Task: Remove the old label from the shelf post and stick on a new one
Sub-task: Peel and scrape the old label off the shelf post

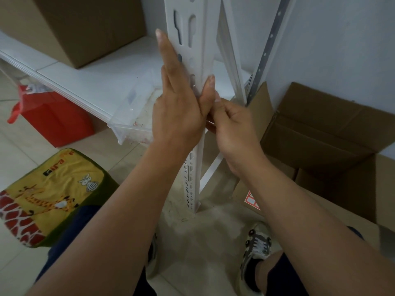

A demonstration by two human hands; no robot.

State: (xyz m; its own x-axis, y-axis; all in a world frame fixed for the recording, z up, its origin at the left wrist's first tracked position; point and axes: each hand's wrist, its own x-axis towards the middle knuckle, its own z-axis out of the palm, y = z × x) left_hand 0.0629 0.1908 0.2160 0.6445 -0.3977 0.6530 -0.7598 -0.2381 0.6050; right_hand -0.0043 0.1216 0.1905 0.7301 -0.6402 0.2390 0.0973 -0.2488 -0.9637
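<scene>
The white slotted shelf post [193, 22] stands upright in the middle of the view. My left hand [177, 103] lies flat against its front face, fingers straight and pointing up, with the thumb over the post's right edge. My right hand [230, 129] sits just to the right of the post, below that thumb. Its fingers are curled and pinch a small pale strip, the label [210, 123], at the post's edge; most of it is hidden by the two hands. A sheet of red-bordered labels [252, 200] lies on a cardboard box at the lower right.
A white shelf board [85, 80] carries a cardboard box [85, 28] and a clear plastic bin [132, 116]. Open cardboard boxes [316, 133] stand to the right, a red bag [53, 118] and a yellow giraffe-print cushion [51, 195] to the left. My feet are on the tiled floor below.
</scene>
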